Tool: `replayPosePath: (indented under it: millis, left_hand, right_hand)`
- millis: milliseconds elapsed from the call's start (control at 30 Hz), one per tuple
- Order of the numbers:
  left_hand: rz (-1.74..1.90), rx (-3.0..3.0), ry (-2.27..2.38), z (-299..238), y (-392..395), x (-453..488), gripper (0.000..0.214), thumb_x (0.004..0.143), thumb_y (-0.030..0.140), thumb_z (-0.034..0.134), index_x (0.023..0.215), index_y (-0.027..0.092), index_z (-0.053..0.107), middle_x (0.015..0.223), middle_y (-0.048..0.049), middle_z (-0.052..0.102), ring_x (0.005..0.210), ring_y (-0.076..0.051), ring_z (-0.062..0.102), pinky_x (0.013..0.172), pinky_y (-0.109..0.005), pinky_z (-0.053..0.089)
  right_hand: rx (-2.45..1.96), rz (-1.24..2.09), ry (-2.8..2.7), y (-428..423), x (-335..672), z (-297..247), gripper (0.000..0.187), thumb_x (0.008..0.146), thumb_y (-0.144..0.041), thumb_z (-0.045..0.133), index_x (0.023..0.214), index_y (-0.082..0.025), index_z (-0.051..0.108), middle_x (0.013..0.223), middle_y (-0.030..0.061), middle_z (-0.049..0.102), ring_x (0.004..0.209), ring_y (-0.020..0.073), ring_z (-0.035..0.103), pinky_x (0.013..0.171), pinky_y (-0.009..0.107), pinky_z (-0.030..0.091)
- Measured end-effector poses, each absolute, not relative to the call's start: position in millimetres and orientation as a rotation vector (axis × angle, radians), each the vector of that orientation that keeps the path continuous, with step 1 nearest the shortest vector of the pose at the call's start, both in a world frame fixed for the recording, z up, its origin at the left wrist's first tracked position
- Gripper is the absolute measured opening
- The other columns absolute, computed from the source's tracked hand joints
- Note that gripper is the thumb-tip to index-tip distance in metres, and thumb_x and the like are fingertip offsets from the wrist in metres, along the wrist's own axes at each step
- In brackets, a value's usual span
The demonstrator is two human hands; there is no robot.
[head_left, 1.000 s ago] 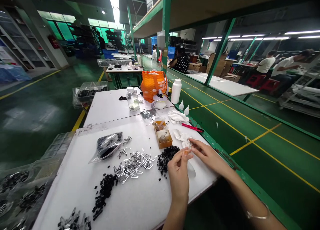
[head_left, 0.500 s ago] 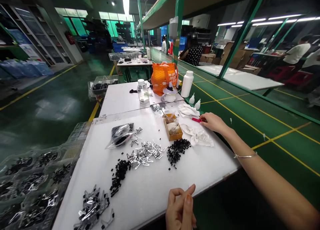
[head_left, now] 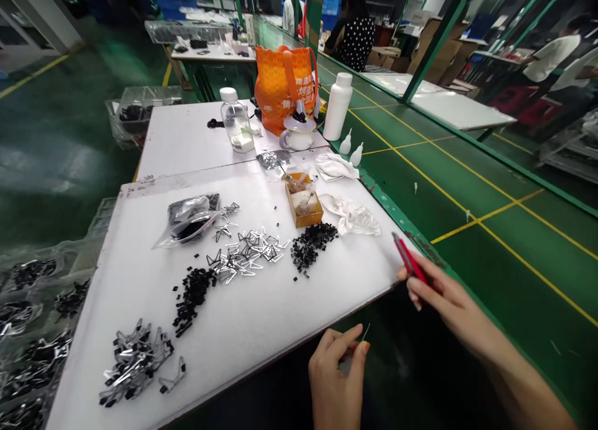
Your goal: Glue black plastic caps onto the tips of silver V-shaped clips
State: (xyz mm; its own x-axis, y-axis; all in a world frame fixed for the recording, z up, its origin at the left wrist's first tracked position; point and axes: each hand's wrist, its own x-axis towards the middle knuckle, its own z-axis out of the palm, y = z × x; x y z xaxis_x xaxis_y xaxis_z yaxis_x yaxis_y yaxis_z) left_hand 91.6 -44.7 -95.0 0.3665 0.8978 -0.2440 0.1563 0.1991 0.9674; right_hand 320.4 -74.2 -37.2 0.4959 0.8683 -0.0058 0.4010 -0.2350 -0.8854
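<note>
My right hand (head_left: 439, 286) is closed around a red utility knife (head_left: 408, 259), its dark tip pointing up and left over the table's right edge. In front of the near edge, my left hand (head_left: 339, 361) pinches a thin, needle-like metal piece (head_left: 366, 332) between thumb and forefinger. On the white table (head_left: 261, 330) lie a heap of silver, angled metal clips (head_left: 247, 252), a pile of small black pieces (head_left: 314, 244) and another black pile (head_left: 194, 293). Clips with black ends (head_left: 135, 361) are heaped at the near left.
A small amber box (head_left: 308, 215) stands beside crumpled white cloth (head_left: 357, 217). A bag of black parts (head_left: 189, 215) lies at left. Behind are a clear jar (head_left: 237, 124), an orange bag (head_left: 280, 93), a lidded cup (head_left: 298, 134) and a white bottle (head_left: 338, 109). Parts trays (head_left: 32, 318) sit left.
My right hand has lifted the red knife from beside the cloth and brought it nearer, toward my left hand. The left hand still pinches, now showing the thin piece. The view has tilted down.
</note>
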Motion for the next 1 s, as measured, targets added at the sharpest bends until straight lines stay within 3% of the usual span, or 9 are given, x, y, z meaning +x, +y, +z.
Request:
replayPosePath:
  millis: [133, 267, 567, 700, 800, 900, 1000]
  left_hand:
    - [0.724, 1.306, 1.12, -96, -44, 95, 0.02, 0.092, 0.025, 0.071, 0.099, 0.028, 0.089, 0.085, -0.0053, 0.077, 0.077, -0.021, 0.073, 0.075, -0.03, 0.057]
    - [0.732, 1.303, 1.148, -92, -45, 100, 0.02, 0.092, 0.028, 0.071, 0.097, 0.028, 0.09, 0.083, -0.0063, 0.077, 0.076, -0.022, 0.074, 0.074, -0.031, 0.058]
    - [0.698, 1.105, 1.224, -95, -41, 106, 0.021, 0.087, 0.033, 0.073, 0.093, 0.023, 0.09, 0.085, -0.0089, 0.085, 0.076, -0.027, 0.08, 0.074, -0.035, 0.064]
    - [0.652, 1.014, 1.241, -91, -36, 108, 0.02, 0.082, 0.033, 0.075, 0.088, 0.021, 0.09, 0.075, -0.0084, 0.085, 0.072, -0.027, 0.081, 0.07, -0.034, 0.064]
    - [0.641, 0.983, 1.247, -90, -32, 109, 0.021, 0.08, 0.033, 0.075, 0.085, 0.02, 0.09, 0.074, -0.0086, 0.084, 0.071, -0.027, 0.08, 0.07, -0.034, 0.063]
    - [0.632, 0.972, 1.241, -90, -29, 109, 0.021, 0.079, 0.034, 0.076, 0.084, 0.02, 0.09, 0.075, -0.0086, 0.085, 0.071, -0.027, 0.08, 0.071, -0.035, 0.063]
    - [0.624, 0.974, 1.237, -89, -29, 108, 0.02, 0.078, 0.034, 0.076, 0.083, 0.02, 0.09, 0.071, -0.0079, 0.083, 0.07, -0.027, 0.078, 0.071, -0.035, 0.062]
  right_hand:
    - [-1.852, 0.794, -0.873, -132, 287, -69, 0.044, 0.104, -0.052, 0.059, 0.139, -0.025, 0.064, 0.092, 0.0034, 0.074, 0.071, 0.0146, 0.069, 0.075, 0.026, 0.06]
    - [-1.901, 0.744, -0.769, -153, 262, -98, 0.04, 0.104, -0.052, 0.058, 0.13, -0.023, 0.065, 0.072, -0.0014, 0.067, 0.061, 0.014, 0.065, 0.063, 0.023, 0.057]
    - [-1.884, 0.693, -0.74, -143, 249, -113, 0.041, 0.102, -0.056, 0.059, 0.122, -0.02, 0.063, 0.068, -0.0019, 0.065, 0.052, 0.0137, 0.062, 0.051, 0.022, 0.053]
    - [-1.884, 0.693, -0.74, -147, 251, -117, 0.039, 0.101, -0.056, 0.061, 0.118, -0.021, 0.065, 0.063, -0.0025, 0.064, 0.051, 0.0148, 0.062, 0.05, 0.022, 0.054]
    - [-1.907, 0.679, -0.751, -151, 250, -117, 0.039, 0.1, -0.054, 0.063, 0.123, -0.023, 0.068, 0.083, 0.0043, 0.077, 0.064, 0.0175, 0.072, 0.06, 0.025, 0.061]
    - [-1.963, 0.673, -0.846, -151, 248, -114, 0.04, 0.1, -0.052, 0.063, 0.13, -0.026, 0.072, 0.119, 0.0103, 0.08, 0.095, 0.0229, 0.08, 0.082, 0.029, 0.066]
    - [-1.973, 0.725, -0.958, -149, 244, -110, 0.041, 0.103, -0.049, 0.059, 0.136, -0.029, 0.073, 0.139, 0.0084, 0.072, 0.128, 0.0265, 0.07, 0.108, 0.037, 0.058]
